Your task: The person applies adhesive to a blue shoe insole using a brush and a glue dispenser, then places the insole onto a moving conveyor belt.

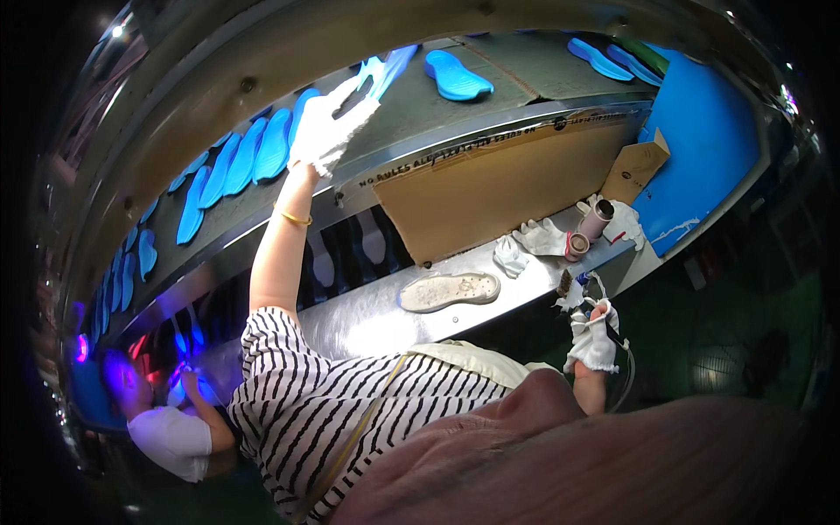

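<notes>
The blue sole (395, 66) lies at top centre of the frame, up and right of the nearer left hand (325, 131), its long axis slanting up rightward. That grip stands parted at its near end; whether it pinches the sole cannot be told. The right hand (592, 337) holds a tool (571, 292). The sole looks slim, its near end whitened by glare.

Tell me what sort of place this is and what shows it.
Probably a shoe factory: blue soles are spread along what looks like a belt, a pale sole-shaped piece lies on a metal bench, and a co-worker stands further along.
</notes>
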`<state>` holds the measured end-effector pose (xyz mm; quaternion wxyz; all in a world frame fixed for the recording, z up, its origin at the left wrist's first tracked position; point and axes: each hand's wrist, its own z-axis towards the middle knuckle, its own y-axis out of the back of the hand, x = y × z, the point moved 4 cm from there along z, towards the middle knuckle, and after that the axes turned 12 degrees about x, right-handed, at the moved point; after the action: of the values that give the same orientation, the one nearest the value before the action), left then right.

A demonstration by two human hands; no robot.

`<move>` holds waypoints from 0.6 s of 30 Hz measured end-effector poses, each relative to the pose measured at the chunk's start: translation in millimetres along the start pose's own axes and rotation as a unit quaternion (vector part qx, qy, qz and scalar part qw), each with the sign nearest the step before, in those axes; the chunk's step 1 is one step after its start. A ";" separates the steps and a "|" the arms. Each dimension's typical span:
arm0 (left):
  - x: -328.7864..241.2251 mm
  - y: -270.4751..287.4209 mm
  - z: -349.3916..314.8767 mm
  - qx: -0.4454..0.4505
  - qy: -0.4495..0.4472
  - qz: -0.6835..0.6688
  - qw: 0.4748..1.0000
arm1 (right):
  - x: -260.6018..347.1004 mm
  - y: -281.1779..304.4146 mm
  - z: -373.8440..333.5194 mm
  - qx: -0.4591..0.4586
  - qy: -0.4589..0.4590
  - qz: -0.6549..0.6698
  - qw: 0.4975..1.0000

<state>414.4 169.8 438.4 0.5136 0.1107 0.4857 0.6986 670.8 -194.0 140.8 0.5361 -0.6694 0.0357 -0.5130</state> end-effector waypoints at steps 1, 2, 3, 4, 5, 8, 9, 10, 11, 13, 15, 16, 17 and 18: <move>3.7 -8.4 -1.3 0.048 0.050 0.044 0.997 | -0.4 0.2 -0.4 0.016 -0.005 0.003 1.000; 10.9 -16.7 -3.0 0.096 0.098 0.086 0.987 | -0.2 0.7 -1.2 0.031 -0.010 0.005 0.999; 28.5 -25.0 -5.8 0.162 0.110 0.166 0.966 | 0.2 -2.7 -4.1 0.024 -0.027 -0.007 0.999; 39.6 -20.7 -7.0 0.145 0.091 0.099 0.980 | 0.7 -7.5 -4.4 0.018 -0.038 -0.014 0.999; 51.8 -13.2 -9.7 0.128 0.070 0.032 0.989 | 0.0 -4.8 -1.9 0.060 -0.033 -0.008 0.998; 44.5 -27.6 -18.7 0.085 0.112 -0.502 0.853 | -0.3 8.6 -2.7 0.020 -0.026 0.005 0.999; 22.9 -30.4 -22.4 0.112 0.103 -0.625 0.766 | 0.9 5.8 -2.9 0.005 -0.033 0.002 0.999; 4.0 -33.8 -28.0 0.136 0.092 -0.733 0.660 | 1.2 5.7 -2.6 0.006 -0.036 -0.005 0.999; -11.6 -38.7 -34.6 0.139 0.072 -0.762 0.628 | 1.1 5.8 -2.5 0.009 -0.041 -0.013 0.999; -27.0 -56.3 -50.1 0.153 0.088 -0.810 0.559 | 0.3 5.0 -1.9 0.035 -0.040 -0.004 0.999; -42.0 -72.6 -62.2 0.170 0.106 -0.849 0.488 | 1.5 -0.1 -1.5 0.034 -0.040 0.002 0.999; -52.2 -76.9 -67.6 0.171 0.116 -0.855 0.475 | 2.6 -3.2 -0.5 0.034 -0.041 0.004 0.999; -53.5 -81.4 -72.5 0.179 0.117 -0.866 0.453 | 0.9 -3.2 1.7 0.050 -0.044 0.010 0.998; -54.8 -88.1 -73.9 0.192 0.117 -0.876 0.427 | 2.0 -3.0 2.9 0.045 -0.038 0.003 0.998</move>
<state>444.4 83.0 350.2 0.7532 -0.3613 0.4984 -0.2316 672.3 -191.9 144.6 0.5685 -0.6635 -0.0059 -0.4865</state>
